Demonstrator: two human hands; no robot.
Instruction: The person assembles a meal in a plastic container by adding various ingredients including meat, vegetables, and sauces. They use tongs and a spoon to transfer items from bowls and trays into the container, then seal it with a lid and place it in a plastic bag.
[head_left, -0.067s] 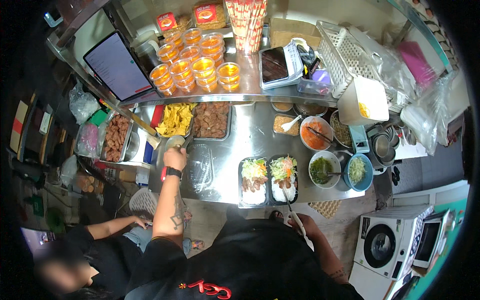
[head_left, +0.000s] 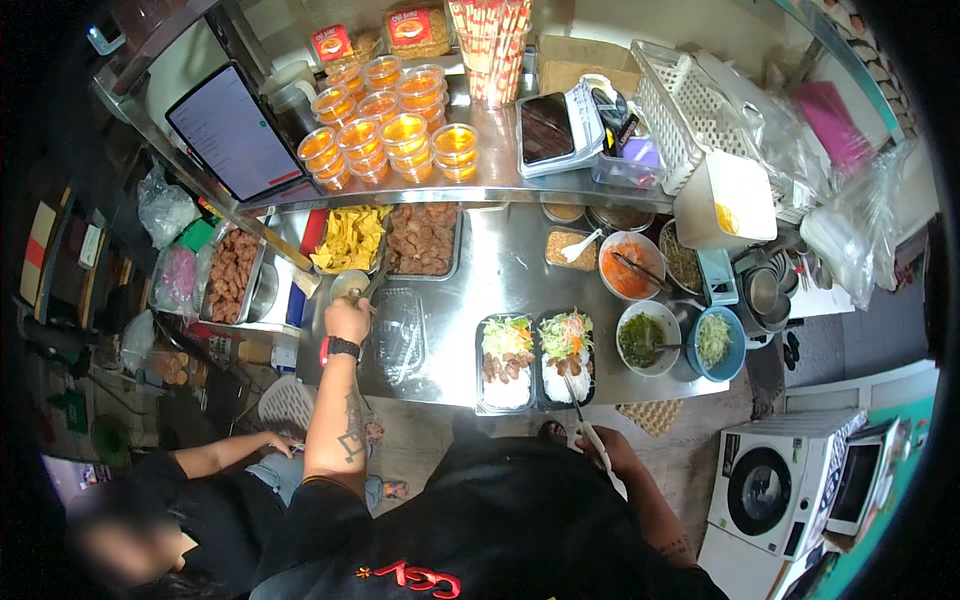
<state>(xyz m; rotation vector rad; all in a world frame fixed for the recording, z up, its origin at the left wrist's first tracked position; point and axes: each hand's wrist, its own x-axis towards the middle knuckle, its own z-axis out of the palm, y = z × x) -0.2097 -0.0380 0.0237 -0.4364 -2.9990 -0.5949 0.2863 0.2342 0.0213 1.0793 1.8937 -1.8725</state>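
Below the rightmost tray, the nearer right hand grips a tool slanting up-left over its rice; what the left hand holds is unclear.

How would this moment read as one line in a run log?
Left hand: at small bowl, grip unclear | right hand: holds white-handled utensil, likely scissors | tip: over meat in rice tray | beside: second rice tray
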